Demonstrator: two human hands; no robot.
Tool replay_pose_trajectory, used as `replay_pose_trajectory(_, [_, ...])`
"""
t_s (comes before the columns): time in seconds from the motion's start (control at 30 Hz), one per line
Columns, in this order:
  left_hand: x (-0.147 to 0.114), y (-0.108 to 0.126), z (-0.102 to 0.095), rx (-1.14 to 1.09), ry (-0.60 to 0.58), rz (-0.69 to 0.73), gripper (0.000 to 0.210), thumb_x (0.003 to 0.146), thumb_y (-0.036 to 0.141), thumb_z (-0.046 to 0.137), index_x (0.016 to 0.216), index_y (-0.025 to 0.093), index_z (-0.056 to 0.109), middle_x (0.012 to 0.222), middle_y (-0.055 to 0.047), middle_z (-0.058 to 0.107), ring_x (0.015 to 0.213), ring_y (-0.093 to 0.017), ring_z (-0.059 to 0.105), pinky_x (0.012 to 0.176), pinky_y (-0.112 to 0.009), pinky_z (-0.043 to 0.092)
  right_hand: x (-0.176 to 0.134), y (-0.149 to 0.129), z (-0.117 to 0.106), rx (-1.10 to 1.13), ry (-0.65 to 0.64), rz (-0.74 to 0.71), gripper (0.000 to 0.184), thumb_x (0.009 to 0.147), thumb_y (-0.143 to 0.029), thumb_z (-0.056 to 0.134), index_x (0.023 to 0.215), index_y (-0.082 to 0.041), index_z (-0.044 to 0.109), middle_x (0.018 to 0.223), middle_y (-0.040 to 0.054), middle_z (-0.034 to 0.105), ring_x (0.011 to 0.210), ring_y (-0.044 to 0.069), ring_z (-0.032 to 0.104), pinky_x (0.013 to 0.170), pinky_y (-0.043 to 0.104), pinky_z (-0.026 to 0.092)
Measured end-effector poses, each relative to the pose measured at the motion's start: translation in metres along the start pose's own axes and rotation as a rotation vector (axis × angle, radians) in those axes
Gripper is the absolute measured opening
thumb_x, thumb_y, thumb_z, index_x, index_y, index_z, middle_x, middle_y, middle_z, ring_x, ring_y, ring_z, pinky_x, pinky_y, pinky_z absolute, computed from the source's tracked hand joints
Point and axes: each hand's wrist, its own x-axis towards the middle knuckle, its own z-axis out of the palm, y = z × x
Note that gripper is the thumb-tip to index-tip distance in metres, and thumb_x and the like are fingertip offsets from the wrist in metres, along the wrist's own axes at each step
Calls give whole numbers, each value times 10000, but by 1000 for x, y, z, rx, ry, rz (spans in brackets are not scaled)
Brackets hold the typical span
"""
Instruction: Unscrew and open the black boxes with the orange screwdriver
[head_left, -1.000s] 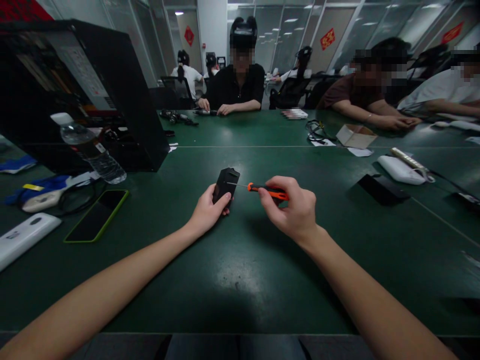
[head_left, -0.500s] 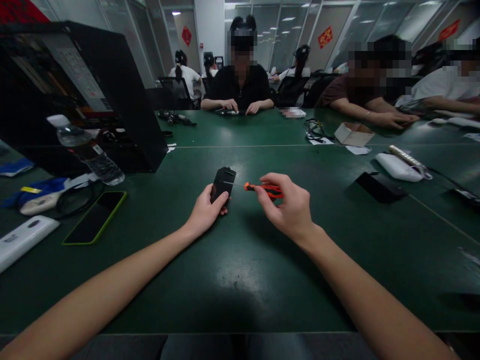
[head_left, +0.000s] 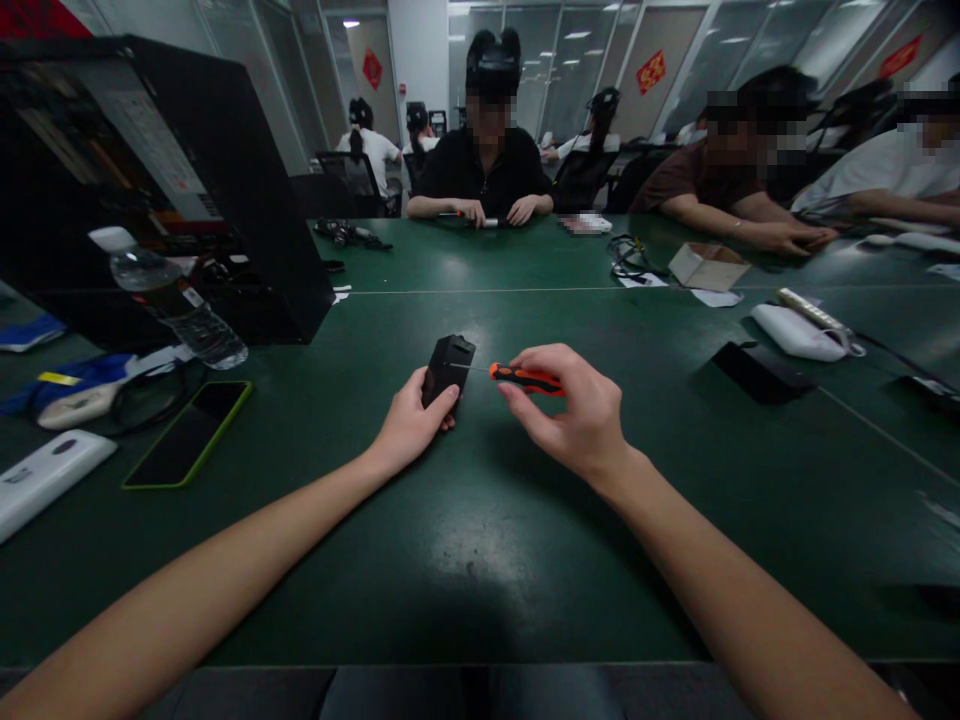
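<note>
The left hand (head_left: 409,418) is closed around the lower part of a black device (head_left: 448,362), thumb across its face, while the right hand (head_left: 576,408) pinches an orange-and-black screwdriver (head_left: 527,378) in half-curled fingers, its shaft reaching over the device; whether the tip touches cannot be told. Green tabletop (head_left: 465,520) stretches from below the hands to its near edge, with a phone (head_left: 187,436) well apart leftward and a black box (head_left: 761,373) well apart rightward.

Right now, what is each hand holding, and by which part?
The left hand holds the black object by its near end; the right hand holds the screwdriver by its orange-and-black handle.
</note>
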Motion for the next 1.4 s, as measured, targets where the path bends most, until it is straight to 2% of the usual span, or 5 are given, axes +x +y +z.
replay_pose_trajectory(0.17, [0, -1, 0, -15, -8, -8, 353, 913, 460, 632, 1064, 156, 534, 887, -57, 690, 583, -115, 614, 555, -242, 505, 0, 2, -1, -65, 52, 80, 88, 930, -221, 617, 992, -216, 555, 800, -2, 657, 652, 126, 648, 601, 247, 549])
replay_pose_trajectory(0.5, [1, 1, 0, -6, -8, -3, 352, 914, 453, 618, 1065, 144, 541, 878, -54, 680, 578, -114, 609, 560, -250, 506, 0, 1, 0, 134, -54, -25, 360, 851, -99, 602, 1177, -221, 509, 955, 51, 662, 843, 180, 664, 712, 331, 582])
replay_pose_trajectory(0.8, [0, 2, 0, -23, -16, -19, 361, 912, 458, 619, 1071, 145, 535, 891, -55, 672, 574, -110, 604, 529, -237, 497, -2, 5, 0, -24, 20, 40, 150, 897, -234, 672, 993, -211, 559, 812, 8, 669, 692, 139, 664, 630, 263, 556])
replay_pose_trajectory(0.93, [0, 2, -1, -26, -11, -7, 353, 902, 463, 634, 1045, 154, 543, 876, -48, 677, 566, -109, 605, 537, -237, 501, -1, 4, 1, 8, 65, 90, 188, 900, -199, 642, 1067, -215, 557, 896, 22, 681, 751, 149, 692, 680, 271, 585])
replay_pose_trajectory(1.4, [0, 4, -1, -66, -27, -52, 369, 903, 474, 607, 1054, 147, 526, 884, -50, 676, 562, -105, 606, 493, -220, 479, -3, 4, 2, 108, -64, -22, 325, 870, -144, 633, 1162, -227, 518, 949, 52, 662, 854, 182, 660, 716, 329, 581])
